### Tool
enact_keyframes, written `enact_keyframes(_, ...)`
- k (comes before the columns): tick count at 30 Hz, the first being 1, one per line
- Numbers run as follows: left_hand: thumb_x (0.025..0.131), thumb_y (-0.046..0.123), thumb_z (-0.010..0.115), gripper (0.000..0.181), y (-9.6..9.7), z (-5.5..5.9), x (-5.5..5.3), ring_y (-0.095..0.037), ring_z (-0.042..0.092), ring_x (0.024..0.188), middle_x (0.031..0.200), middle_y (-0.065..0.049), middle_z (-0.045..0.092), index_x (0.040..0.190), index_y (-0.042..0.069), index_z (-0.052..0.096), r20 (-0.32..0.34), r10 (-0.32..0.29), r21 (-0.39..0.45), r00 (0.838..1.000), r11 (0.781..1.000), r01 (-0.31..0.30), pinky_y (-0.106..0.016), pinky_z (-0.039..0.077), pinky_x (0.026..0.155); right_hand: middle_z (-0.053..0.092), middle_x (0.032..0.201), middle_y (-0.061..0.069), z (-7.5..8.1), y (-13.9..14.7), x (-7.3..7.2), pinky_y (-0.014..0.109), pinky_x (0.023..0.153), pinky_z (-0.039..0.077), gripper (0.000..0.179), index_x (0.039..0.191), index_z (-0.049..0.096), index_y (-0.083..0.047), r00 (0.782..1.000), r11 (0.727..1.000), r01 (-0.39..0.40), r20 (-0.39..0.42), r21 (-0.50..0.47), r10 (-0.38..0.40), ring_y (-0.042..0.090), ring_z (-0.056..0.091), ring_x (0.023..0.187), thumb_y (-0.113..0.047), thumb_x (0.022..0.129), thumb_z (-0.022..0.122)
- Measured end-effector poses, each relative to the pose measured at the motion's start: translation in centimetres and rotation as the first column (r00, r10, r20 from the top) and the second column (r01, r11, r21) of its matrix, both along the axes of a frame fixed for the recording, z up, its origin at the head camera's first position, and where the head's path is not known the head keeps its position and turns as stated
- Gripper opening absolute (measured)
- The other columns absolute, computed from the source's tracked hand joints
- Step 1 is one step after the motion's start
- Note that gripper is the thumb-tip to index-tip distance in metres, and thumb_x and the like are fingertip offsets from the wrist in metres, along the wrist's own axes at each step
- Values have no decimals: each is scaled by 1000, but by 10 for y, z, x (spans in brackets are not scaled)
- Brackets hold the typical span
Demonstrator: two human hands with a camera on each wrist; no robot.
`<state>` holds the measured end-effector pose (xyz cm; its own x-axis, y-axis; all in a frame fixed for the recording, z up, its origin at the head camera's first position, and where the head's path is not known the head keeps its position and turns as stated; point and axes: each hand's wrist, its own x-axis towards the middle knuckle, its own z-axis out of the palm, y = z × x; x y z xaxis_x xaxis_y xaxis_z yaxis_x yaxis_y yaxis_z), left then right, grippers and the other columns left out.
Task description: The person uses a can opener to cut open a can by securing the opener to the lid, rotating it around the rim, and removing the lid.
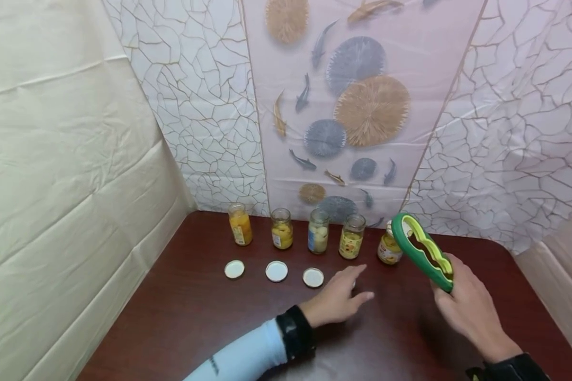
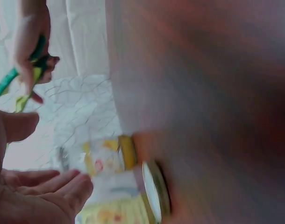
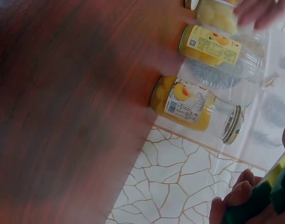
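Note:
My right hand (image 1: 472, 304) grips a green jar opener (image 1: 421, 251) with a wavy yellow-green inner edge, held up above the table. Behind its tip stands the rightmost jar (image 1: 389, 250), a fruit jar whose metal lid (image 3: 234, 124) is on. My left hand (image 1: 336, 301) reaches over the table with fingers extended and thumb apart, holding nothing. Beyond those fingers is a lidless jar (image 1: 351, 236) with a yellow label. A loose lid (image 2: 155, 191) lies in front of that jar, mostly hidden by the left hand in the head view.
Further left stand three lidless jars: one with pale fruit (image 1: 318, 231), one with yellow fruit (image 1: 282, 228) and one with orange fruit (image 1: 240, 224). White-lined lids (image 1: 276, 271) lie in a row before them on the dark red table (image 1: 181, 317). Patterned cloth (image 1: 209, 106) hangs behind.

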<state>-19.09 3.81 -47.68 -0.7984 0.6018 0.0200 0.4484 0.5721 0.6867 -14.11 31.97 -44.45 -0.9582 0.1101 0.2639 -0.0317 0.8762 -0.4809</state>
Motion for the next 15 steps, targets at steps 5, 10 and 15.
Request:
enact_keyframes(5,109,41,61,86,57,-4,-32,-18,22,167,181,-6,18,173,12,11,91,35,55,995,998,-40,-34,28,134,63,128,27,-2,2,5,61,77,47,53,152,48,-4,999,999,30,-16,-14,-30,43,61,107,-23,105,61)
enact_keyframes(10,103,44,72,103,102,-25,-75,-22,20,168,181,-8,16,173,13,4,219,155,155,964,969,-191,-40,31,133,63,127,26,-3,2,7,61,76,47,53,153,47,-5,999,999,35,-20,-18,-36,42,62,106,-23,105,60)
enact_keyframes(15,94,38,84,85,132,-55,-111,-18,59,142,154,-2,59,163,17,38,153,264,241,952,925,-295,-37,54,111,64,126,27,-6,-3,6,61,75,48,57,153,47,-5,999,1000,17,-32,1,-17,43,62,104,-16,100,64)
